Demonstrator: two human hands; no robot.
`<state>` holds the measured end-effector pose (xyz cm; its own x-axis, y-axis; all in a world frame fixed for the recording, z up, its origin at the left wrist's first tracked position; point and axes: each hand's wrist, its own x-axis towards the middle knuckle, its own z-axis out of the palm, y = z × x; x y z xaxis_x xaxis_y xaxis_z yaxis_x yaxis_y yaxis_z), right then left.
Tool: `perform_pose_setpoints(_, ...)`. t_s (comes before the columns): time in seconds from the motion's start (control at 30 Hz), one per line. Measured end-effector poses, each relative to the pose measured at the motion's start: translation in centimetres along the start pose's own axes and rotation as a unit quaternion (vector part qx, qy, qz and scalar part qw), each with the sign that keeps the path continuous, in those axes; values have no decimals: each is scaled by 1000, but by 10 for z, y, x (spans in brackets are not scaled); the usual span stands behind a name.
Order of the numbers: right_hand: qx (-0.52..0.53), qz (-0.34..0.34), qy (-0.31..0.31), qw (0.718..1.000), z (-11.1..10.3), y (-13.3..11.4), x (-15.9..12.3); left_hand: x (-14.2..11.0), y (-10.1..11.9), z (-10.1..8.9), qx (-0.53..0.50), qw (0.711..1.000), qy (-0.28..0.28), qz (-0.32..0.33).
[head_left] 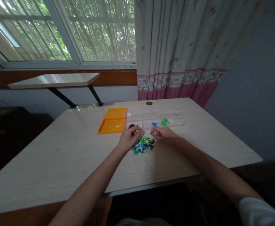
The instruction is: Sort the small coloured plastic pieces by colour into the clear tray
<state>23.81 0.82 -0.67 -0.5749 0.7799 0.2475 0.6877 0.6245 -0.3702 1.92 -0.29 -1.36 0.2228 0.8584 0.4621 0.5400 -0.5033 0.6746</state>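
Left hand (pixel 129 138) pinched narrow, right hand (pixel 162 133) likewise, by far edge of mixed pile (pixel 142 146) on desk (pixel 76 157); can't tell if either grips anything. Beyond: brown pieces (pixel 132 126), blue pieces (pixel 154 124), green pieces (pixel 165 122) already grouped in clear trays (pixel 146 126), white pieces (pixel 117 126) in orange box (pixel 108 130). Plenty left mixed; partway, seemingly!

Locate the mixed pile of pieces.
In the head view, the pile lies on the table near centre, just below the gap between left hand and right hand.

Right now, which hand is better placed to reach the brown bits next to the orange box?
Probably the left hand: it's close beside those brown bits. The right hand is farther off, nearer the green bits in the clear tray.
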Motion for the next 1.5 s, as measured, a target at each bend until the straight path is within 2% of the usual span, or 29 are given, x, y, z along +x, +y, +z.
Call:
perform_pose_setpoints(0.1, -17, -25, 50, 998, 7, 1, 0, -3, 7, 4, 2, 996, -83, 25)
perform_pose_setpoints(0.2, -34, -60, 84, 994, 12, 2, 0, -5, 11, 6, 17, 993, -117, 27)
perform_pose_setpoints(0.43, -44, -101, 97, 989, 14, -6, -1, -5, 12, 7, 29, 993, -110, 24)
perform_pose_setpoints(0.97, 23, -36, 85, 995, 11, -8, -1, -5, 11, 6, 27, 995, -78, 47)
perform_pose_setpoints(1.07, 22, -24, 53, 998, 4, -6, -1, -4, 8, 3, 39, 997, -49, 36)
perform_pose_setpoints(1.27, -14, -17, -54, 998, -12, 2, -2, -1, 2, -5, 71, 994, 84, 2)
perform_pose_setpoints(1.5, -14, -30, -128, 991, -17, 1, -3, -1, 4, -8, 75, 991, 105, 14)
